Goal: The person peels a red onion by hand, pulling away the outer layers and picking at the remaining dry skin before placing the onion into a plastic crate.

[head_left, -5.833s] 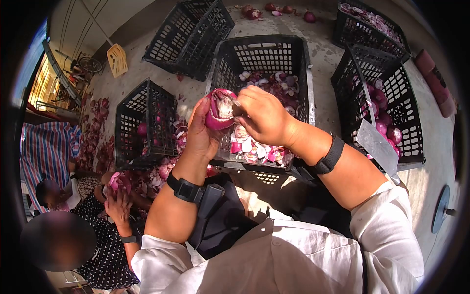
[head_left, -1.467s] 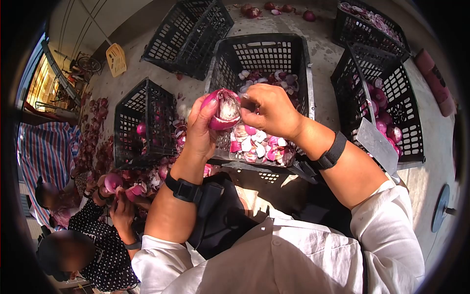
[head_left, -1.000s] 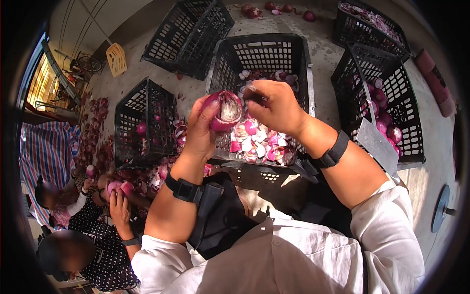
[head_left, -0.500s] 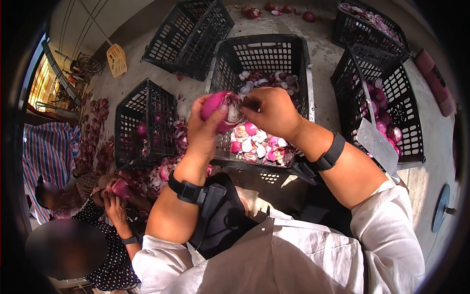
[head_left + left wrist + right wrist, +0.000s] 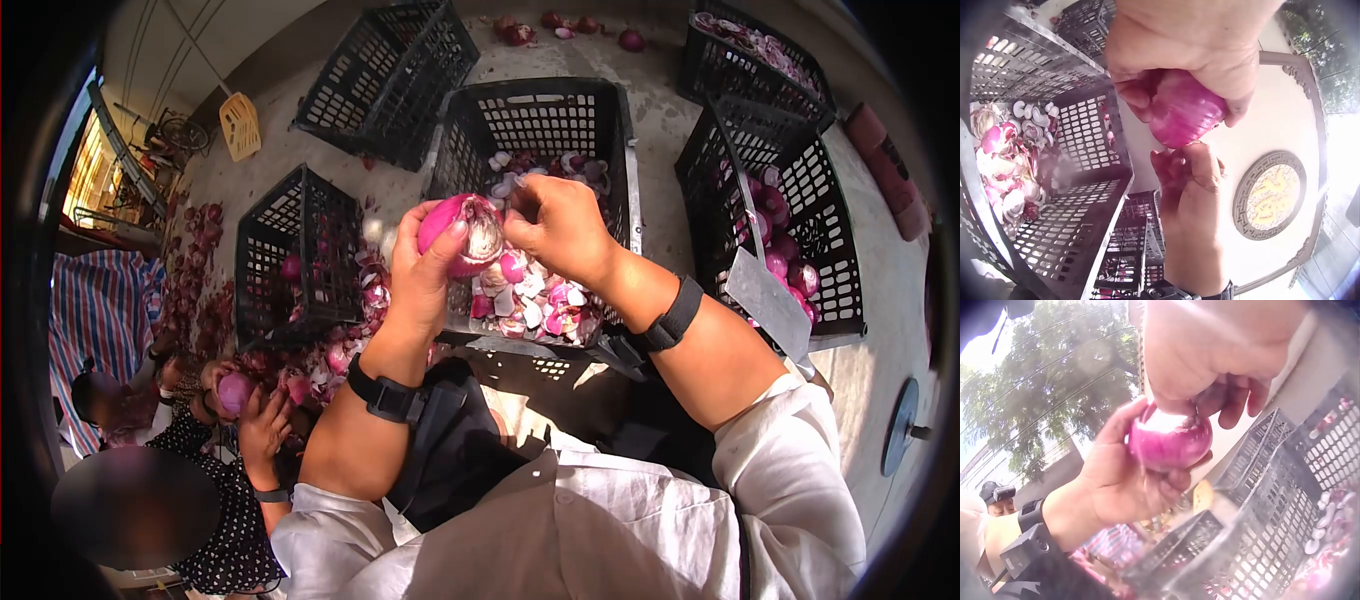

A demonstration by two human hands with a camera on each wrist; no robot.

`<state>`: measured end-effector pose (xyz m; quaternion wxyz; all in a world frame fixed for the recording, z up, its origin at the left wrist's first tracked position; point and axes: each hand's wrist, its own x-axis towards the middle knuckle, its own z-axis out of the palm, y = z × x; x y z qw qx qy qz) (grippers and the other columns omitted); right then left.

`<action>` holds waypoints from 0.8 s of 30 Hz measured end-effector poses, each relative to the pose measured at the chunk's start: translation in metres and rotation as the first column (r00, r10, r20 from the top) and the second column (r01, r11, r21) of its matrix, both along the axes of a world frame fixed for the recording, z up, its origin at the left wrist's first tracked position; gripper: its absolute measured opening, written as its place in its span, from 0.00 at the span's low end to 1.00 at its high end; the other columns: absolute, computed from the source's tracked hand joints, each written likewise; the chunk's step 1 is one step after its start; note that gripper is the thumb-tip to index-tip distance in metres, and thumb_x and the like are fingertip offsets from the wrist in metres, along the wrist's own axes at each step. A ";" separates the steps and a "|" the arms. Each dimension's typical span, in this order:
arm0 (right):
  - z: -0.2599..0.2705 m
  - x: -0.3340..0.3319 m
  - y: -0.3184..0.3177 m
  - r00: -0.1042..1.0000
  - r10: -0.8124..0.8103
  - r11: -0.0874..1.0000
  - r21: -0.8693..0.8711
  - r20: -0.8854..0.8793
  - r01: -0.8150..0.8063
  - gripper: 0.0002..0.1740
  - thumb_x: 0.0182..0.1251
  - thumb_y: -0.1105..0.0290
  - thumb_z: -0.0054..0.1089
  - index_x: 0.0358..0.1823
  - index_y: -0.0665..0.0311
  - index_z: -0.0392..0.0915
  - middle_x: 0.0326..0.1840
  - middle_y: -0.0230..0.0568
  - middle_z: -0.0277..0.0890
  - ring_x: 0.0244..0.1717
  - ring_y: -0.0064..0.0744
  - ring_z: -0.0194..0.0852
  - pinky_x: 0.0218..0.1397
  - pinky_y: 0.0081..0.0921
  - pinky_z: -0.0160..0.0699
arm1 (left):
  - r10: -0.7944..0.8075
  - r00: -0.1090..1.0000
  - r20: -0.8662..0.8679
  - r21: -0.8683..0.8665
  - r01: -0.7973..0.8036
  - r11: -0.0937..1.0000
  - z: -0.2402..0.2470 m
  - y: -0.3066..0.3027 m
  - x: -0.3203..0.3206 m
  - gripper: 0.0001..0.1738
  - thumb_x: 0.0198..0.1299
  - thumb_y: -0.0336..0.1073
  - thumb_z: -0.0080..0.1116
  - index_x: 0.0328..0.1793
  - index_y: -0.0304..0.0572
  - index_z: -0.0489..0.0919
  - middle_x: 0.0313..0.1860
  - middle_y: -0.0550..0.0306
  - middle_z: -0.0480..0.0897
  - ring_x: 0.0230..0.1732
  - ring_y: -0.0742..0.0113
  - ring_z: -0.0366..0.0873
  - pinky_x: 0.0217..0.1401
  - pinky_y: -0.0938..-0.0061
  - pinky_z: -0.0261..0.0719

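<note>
My left hand (image 5: pixel 418 262) grips a large red onion (image 5: pixel 450 232) over the middle crate (image 5: pixel 535 338). Smooth purple covers the onion's left side; its pale, fibrous side (image 5: pixel 486 240) faces my right hand (image 5: pixel 565 228). The right fingers are curled close beside that side, and I cannot tell what they pinch. In the left wrist view the onion (image 5: pixel 1186 111) shows its glossy purple skin, with right fingertips at its lower edge. The right wrist view has the left hand (image 5: pixel 1116 487) cupping the onion (image 5: pixel 1169 444) from below, right fingers over its top.
Pale and purple onion pieces (image 5: pixel 535 300) lie in the middle crate. Black crates stand at left (image 5: pixel 298 260), back left (image 5: pixel 390 85) and right (image 5: pixel 830 230), the last with whole onions (image 5: pixel 775 215). A grey metal sheet (image 5: pixel 768 300) leans there. Another person's hand (image 5: pixel 262 430) is at lower left.
The onion has turned, so more purple skin and less of the pale side shows than before. Lately the right hand has come slightly away from the onion, up and right.
</note>
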<state>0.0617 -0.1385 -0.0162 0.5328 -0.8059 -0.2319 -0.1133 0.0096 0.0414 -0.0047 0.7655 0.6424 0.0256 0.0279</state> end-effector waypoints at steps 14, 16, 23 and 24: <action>-0.003 -0.001 0.002 0.996 0.061 0.995 0.075 0.066 -0.066 0.13 0.50 0.65 0.68 0.31 0.67 0.81 0.31 0.49 0.78 0.35 0.48 0.79 0.40 0.38 0.78 | 0.029 1.000 0.007 -0.017 -0.029 0.999 0.004 -0.002 -0.002 0.36 0.53 0.40 0.71 0.62 0.37 0.64 0.53 0.51 0.76 0.52 0.66 0.76 0.59 0.72 0.75; -0.003 -0.002 0.003 0.998 0.040 0.998 0.046 0.041 -0.042 0.13 0.50 0.64 0.68 0.31 0.67 0.81 0.31 0.49 0.79 0.35 0.49 0.80 0.40 0.39 0.78 | 0.036 0.999 0.015 0.000 -0.036 0.999 0.005 -0.003 -0.002 0.37 0.51 0.39 0.73 0.62 0.37 0.63 0.53 0.50 0.76 0.52 0.66 0.76 0.58 0.72 0.76; 0.000 0.000 0.003 0.999 -0.045 0.994 -0.098 0.020 0.047 0.11 0.52 0.63 0.63 0.30 0.64 0.83 0.29 0.49 0.81 0.33 0.50 0.81 0.39 0.41 0.79 | 0.048 0.994 0.099 0.248 -0.071 0.966 0.001 -0.007 -0.002 0.41 0.45 0.37 0.77 0.61 0.38 0.62 0.52 0.49 0.75 0.51 0.65 0.77 0.55 0.72 0.79; -0.001 0.000 0.003 0.998 -0.055 0.991 -0.118 0.026 0.058 0.11 0.52 0.63 0.63 0.30 0.64 0.83 0.29 0.49 0.80 0.33 0.50 0.81 0.40 0.41 0.80 | 0.056 0.992 0.114 0.274 -0.085 0.958 0.000 -0.008 -0.002 0.43 0.43 0.38 0.79 0.61 0.37 0.62 0.52 0.48 0.74 0.50 0.65 0.77 0.53 0.73 0.79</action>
